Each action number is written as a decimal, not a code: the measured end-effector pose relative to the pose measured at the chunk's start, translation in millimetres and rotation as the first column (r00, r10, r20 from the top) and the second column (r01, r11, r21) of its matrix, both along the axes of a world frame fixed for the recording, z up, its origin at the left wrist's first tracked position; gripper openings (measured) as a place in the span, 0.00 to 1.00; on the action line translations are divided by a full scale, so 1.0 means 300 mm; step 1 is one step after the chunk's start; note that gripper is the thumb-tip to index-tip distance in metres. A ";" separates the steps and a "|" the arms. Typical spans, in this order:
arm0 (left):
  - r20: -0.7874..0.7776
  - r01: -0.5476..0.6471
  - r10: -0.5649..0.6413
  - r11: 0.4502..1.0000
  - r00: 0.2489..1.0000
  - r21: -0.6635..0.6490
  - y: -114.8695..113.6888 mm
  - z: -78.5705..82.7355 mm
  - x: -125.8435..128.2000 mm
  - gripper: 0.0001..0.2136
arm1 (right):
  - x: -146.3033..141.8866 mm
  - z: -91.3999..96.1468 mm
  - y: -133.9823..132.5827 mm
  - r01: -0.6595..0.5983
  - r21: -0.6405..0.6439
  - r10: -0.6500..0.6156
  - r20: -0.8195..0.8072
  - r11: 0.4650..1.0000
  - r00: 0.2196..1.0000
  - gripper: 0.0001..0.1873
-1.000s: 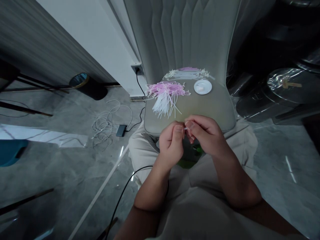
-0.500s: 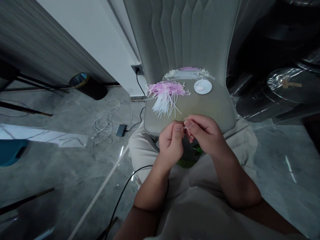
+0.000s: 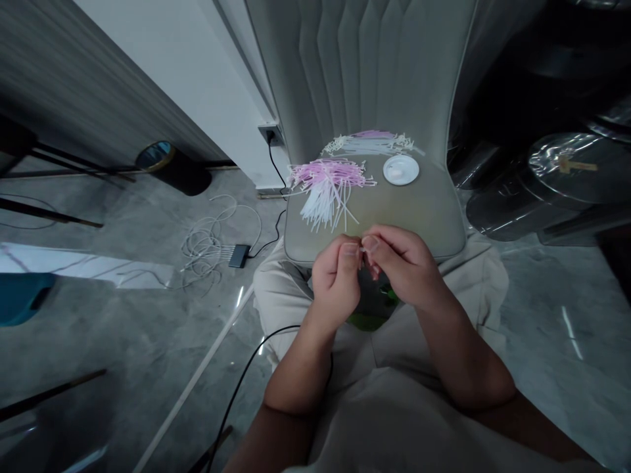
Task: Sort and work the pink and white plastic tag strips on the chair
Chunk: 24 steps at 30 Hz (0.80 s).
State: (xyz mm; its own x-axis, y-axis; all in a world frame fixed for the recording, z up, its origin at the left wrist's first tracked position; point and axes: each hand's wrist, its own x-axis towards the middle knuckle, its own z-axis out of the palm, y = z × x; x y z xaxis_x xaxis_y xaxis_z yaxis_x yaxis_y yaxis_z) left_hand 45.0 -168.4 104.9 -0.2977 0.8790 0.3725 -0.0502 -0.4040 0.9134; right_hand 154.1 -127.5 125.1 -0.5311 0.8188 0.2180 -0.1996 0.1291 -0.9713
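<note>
- Above the front edge of a grey upholstered chair seat (image 3: pixel 419 220), at the center of the view, the right hand (image 3: pixel 401 268) pinches a thin white plastic strip (image 3: pixel 365 250) between its thumb and bent forefinger.
- The left hand (image 3: pixel 336 290) is curled, its thumb raised just beside the strip; I cannot tell whether it grips the strip too.
- The strip's visible end lies roughly crosswise between the two hands, its long axis mostly hidden by the fingers. The right hand is nearer this end.
- At 11 o'clock from the hands, a loose pile of pink and white plastic strips (image 3: pixel 328 187) fans across the seat.
- At 12 o'clock, a thinner band of white and pink strips (image 3: pixel 369 144) lies against the base of the channel-tufted chair back (image 3: pixel 374 66).
- At 1 o'clock, a small round white dish (image 3: pixel 401 170) sits just beside that band.
- Below the hands, at 6 o'clock, a green object (image 3: pixel 367 320) rests on beige trousers (image 3: pixel 280 292), partly hidden.
- At 9 to 10 o'clock, a coil of white cable (image 3: pixel 207 244) and a black rectangular device (image 3: pixel 239 255) lie on the grey marble floor (image 3: pixel 123 368).
- At 10 o'clock, a wall socket (image 3: pixel 269 135) holds a black cable plug.
- At 3 o'clock, dark cylinders wrapped in clear plastic (image 3: pixel 562 177) stand beside the chair.
</note>
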 end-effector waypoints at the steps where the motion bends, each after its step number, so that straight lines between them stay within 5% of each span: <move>1: 0.008 0.002 -0.002 1.000 1.000 -0.001 0.000 -0.001 0.000 0.19 | -0.001 -0.001 0.000 -0.001 -0.004 0.001 -0.007 1.000 1.000 0.18; 24: -0.063 -0.037 0.034 0.998 0.997 -0.042 0.003 -0.002 0.003 0.21 | -0.002 0.004 0.000 0.003 -0.032 -0.003 -0.010 0.999 1.000 0.20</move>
